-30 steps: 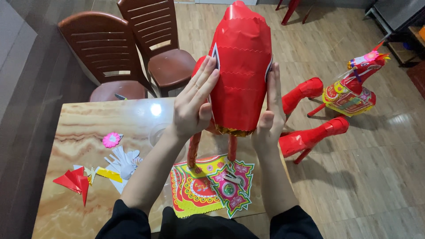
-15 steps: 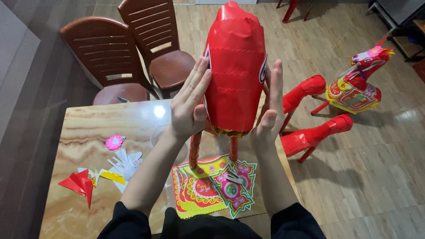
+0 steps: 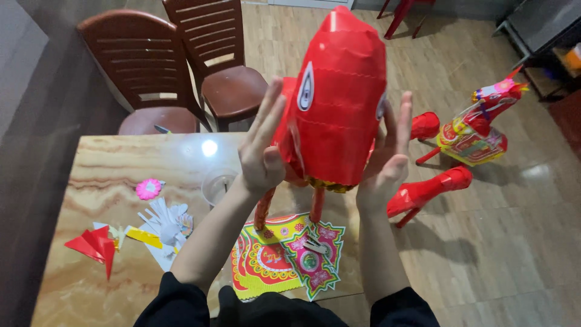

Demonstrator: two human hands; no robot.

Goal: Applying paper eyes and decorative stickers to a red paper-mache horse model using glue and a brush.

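Open palms: left hand (image 3: pixel 261 158), right hand (image 3: pixel 387 165) flat against one red paper animal figure (image 3: pixel 336 97), fingers spread; two brown chairs (image 3: pixel 145 66); one stack of patterned yellow-red paper sheets (image 3: pixel 272 260) on marble table (image 3: pixel 103 181).

2 hands (image 3: pixel 263 160) flanking red paper figure (image 3: pixel 336 100)

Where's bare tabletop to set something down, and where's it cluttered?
Free: the table's far left strip, beyond the pink flower, and its near left corner below the red folded paper. Crowded: white cutouts, clear cup and patterned sheets under the red paper body between left hand and right hand.
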